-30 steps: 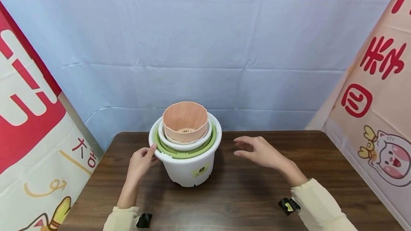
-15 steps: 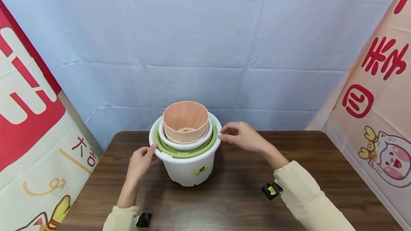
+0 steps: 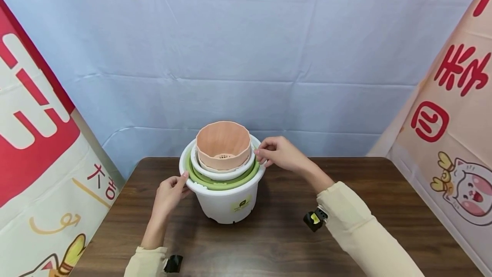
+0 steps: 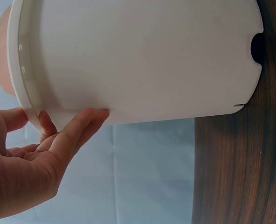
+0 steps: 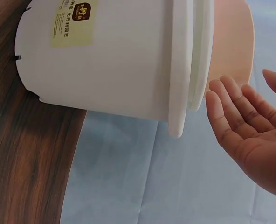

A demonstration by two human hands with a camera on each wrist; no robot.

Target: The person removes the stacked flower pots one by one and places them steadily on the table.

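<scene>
A stack of nested plastic flower pots stands on the table. The large white pot (image 3: 215,204) is outermost, then a green pot (image 3: 215,186), a smaller white pot (image 3: 221,176) and a peach pot (image 3: 221,140) on top. My left hand (image 3: 169,193) grips the large white pot's left rim; in the left wrist view its thumb lies on the rim and its fingers underneath. At the right side of the stack, my right hand (image 3: 282,153) has its fingertips close to the smaller white pot's rim. The right wrist view shows those fingers loosely bent, thumb apart; contact is unclear.
The dark wooden table (image 3: 269,243) carries the stack near its back edge. Behind it hangs a pale blue cloth (image 3: 238,54). Printed banners flank the table at the left (image 3: 38,140) and right (image 3: 449,148).
My right hand has come left, from over the table to the right side of the stack, its fingers now over the outer rim. The left hand and the pots have stayed in place.
</scene>
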